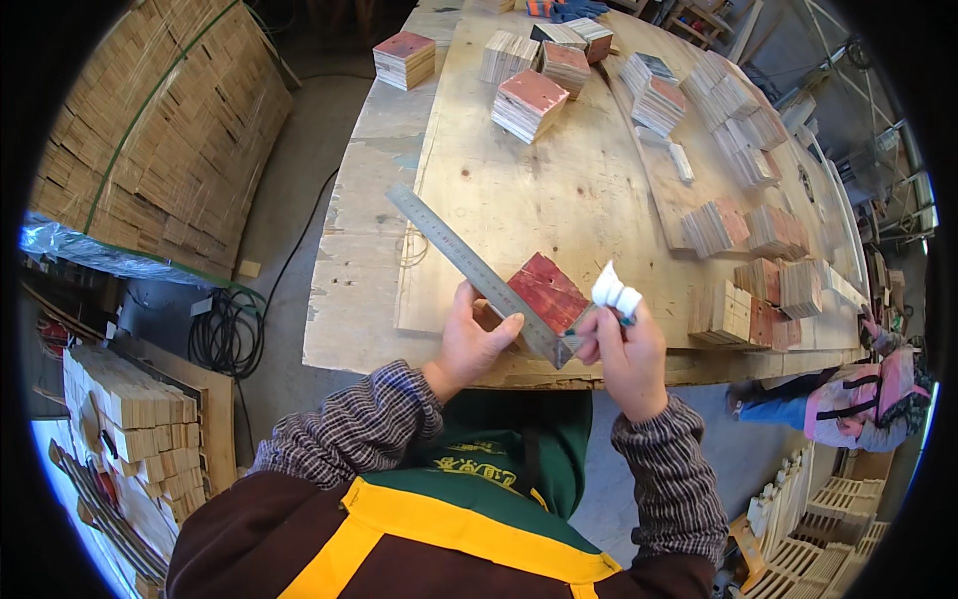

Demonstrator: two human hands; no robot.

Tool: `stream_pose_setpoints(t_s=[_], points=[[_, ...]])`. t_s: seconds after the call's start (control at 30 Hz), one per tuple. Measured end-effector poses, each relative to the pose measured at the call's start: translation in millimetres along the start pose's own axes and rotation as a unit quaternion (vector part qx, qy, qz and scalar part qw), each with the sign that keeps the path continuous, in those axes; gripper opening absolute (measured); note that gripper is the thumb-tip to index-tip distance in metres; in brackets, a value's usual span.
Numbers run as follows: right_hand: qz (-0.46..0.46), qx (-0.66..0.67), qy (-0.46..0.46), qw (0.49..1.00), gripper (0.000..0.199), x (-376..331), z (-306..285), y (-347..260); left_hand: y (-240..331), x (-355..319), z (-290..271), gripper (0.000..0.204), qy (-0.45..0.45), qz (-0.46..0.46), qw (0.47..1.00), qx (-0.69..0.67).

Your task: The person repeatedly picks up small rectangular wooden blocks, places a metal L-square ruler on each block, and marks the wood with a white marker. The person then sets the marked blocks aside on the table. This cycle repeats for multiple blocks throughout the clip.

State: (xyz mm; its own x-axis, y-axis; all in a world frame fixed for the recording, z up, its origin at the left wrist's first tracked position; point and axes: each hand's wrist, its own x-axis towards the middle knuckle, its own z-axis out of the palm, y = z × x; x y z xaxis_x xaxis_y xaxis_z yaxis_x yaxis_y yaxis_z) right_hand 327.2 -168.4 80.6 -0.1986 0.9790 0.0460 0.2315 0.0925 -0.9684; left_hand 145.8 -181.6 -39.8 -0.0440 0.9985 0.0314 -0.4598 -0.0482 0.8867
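A plywood block with a red top [548, 292] sits near the table's front edge, right in front of me. Lying slantwise over its near-left side is a long steel ruler [469, 262]. My left hand [475, 339] grips the ruler, thumb on top and fingers on the far side, partly hidden. Close to the ruler's near end, my right hand [631, 357] is closed around a slim tool with a white wrapped end [615, 292]; a bit of dark green shows by the fingers. The tool's tip is too small to make out.
Several plywood blocks with reddish tops [531, 102] stand on the wooden table [519, 200], with more stacks [763, 232] along the right. Blue gloves [574, 10] lie at the far edge. A wrapped timber stack [150, 130] and coiled cable [228, 334] are left. Another person [860, 399] is at right.
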Motion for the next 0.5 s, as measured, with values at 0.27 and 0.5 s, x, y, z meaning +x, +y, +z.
stream_pose_setpoints(t_s=[0.27, 0.5], points=[[-0.079, -0.022, -0.01, 0.997, 0.019, 24.3, 30.5, 5.8, 3.2, 0.0, -2.9, 0.062, -0.015, -0.018, 1.0, 0.016], [-0.12, 0.074, 0.023, 0.99, 0.023, 56.3, 54.2, 7.1, 9.0, 1.2, -2.8, 0.071, -0.037, -0.042, 0.998, -0.003]])
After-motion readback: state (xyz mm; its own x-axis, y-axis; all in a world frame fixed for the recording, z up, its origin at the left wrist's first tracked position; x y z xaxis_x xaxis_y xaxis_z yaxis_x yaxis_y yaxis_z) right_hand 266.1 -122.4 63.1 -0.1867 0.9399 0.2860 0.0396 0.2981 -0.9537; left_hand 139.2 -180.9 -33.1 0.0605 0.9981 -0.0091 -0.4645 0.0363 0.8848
